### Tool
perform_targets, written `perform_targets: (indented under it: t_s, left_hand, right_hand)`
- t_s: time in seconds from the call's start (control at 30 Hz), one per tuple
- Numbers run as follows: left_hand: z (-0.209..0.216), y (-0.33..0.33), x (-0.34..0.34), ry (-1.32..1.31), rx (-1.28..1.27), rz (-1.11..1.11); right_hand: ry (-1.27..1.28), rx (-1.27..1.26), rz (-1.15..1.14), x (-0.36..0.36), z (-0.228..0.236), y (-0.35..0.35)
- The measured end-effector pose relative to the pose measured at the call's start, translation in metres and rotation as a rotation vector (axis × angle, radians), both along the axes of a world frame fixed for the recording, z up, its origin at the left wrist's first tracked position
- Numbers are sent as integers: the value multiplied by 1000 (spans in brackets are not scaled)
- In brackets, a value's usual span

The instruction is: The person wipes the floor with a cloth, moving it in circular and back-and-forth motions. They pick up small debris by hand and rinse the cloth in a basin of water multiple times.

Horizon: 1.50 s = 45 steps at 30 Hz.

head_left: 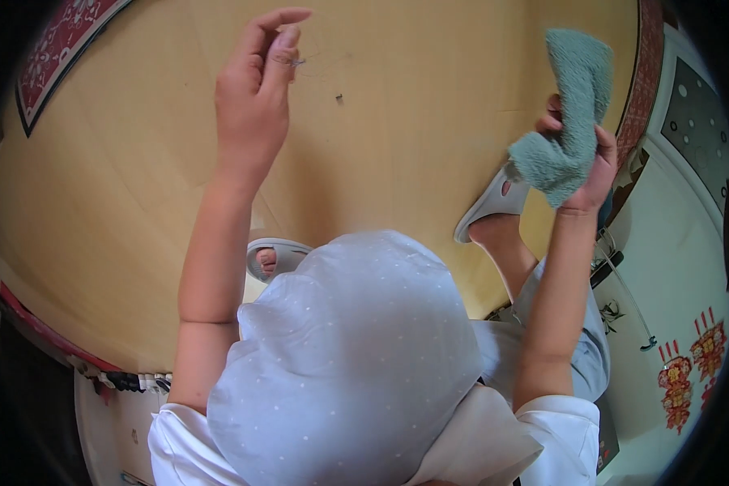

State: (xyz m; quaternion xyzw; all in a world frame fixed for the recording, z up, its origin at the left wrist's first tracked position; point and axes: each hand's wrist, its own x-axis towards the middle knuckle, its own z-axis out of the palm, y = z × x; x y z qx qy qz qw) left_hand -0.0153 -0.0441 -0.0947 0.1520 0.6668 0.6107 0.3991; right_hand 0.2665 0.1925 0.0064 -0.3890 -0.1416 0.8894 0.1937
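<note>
Likely risk, head view: the fine wisp of hair or thread (298,61) pinched between thumb and forefinger of the left hand (251,97) could slip and vanish against the tan wooden floor (121,162). Right hand (583,166), well apart to the right, is closed around a fluffy teal terry cloth (571,113), held upright above a grey slipper (490,206).

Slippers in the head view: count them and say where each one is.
2. One grey slipper shows on the floor beside the left forearm, partly hidden by the dotted garment. The other slipper sits below the green cloth held in the right hand.
</note>
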Motion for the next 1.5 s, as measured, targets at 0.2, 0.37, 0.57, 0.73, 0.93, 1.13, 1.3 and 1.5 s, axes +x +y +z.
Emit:
perform_targets:
  t_s: [0.2,0.37,0.57,0.73,0.93,1.13,1.3,1.5]
  left_hand:
    - [2,-11,-8,277,-159,-189]
    - [-5,-27,10,368,-190,-214]
    - [-7,-52,24,519,-230,-164]
    - [-25,-68,32,916,-423,-49]
    - [-52,-49,55,956,-460,-184]
    - [-55,-6,92,1200,-190,-700]
    - [-56,-84,68,1116,-279,-806]
    - [-53,-100,7,1214,-667,-533]
  right_hand:
    - [-349,149,159,97,28,86]
    - [-1071,290,145,176,0,125]
    - [-1769,1148,531,298,-95,106]
    - [-2026,1252,280,165,-172,4]
    - [-1891,1368,-50,13,-166,-26]
    - [-1561,1558,209,-65,-160,-46]
    - [-881,2034,603,-36,-133,-29]
    - [-983,2069,588,5,-136,-11]
